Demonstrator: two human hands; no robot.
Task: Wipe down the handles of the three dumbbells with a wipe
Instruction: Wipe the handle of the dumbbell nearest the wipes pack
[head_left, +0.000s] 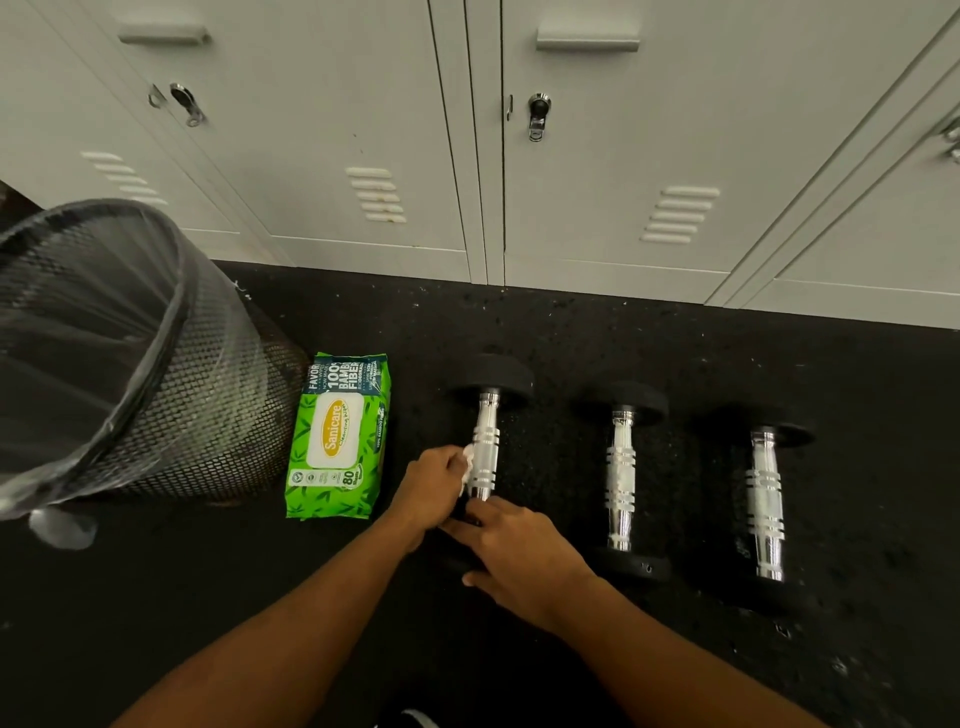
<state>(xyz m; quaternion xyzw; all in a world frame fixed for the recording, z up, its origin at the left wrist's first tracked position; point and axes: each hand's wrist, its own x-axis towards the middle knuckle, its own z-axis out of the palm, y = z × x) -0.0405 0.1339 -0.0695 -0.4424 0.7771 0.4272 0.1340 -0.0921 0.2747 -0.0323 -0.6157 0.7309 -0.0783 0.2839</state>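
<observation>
- Lockers (363, 130): pale grey row across the far side, with louvred vents and keyed latches; tops cut off by the upper edge, and the rightmost door is only partly in view.
- Floor (208, 597): black speckled rubber, bearing every item below.
- Waste bin (156, 364): black mesh with a clear liner, far left and tilted in this wide-angle view; its left side is cut off and its contents are hard to make out.
- Left dumbbell (485, 447), middle dumbbell (621, 478), right dumbbell (766, 499): side by side and apart, chrome ringed handles pointing away from the person, black heads.
  - Left: near head hidden under the hands.
  - Right: near head merges with the dark floor.
- Wipes pack (337, 441): green, lying flat between bin and left dumbbell, its lid flap closed.
- Right hand (519, 551): laid over the near end of the left dumbbell, fingers reaching to the handle's base; whether they grip cannot be told.
- Left hand (434, 483): fingers curled round the wipe, pressing it to the left side of the left dumbbell's handle.
- Wipe (469, 462): white, bunched, mostly hidden in the left hand, touching the handle.
</observation>
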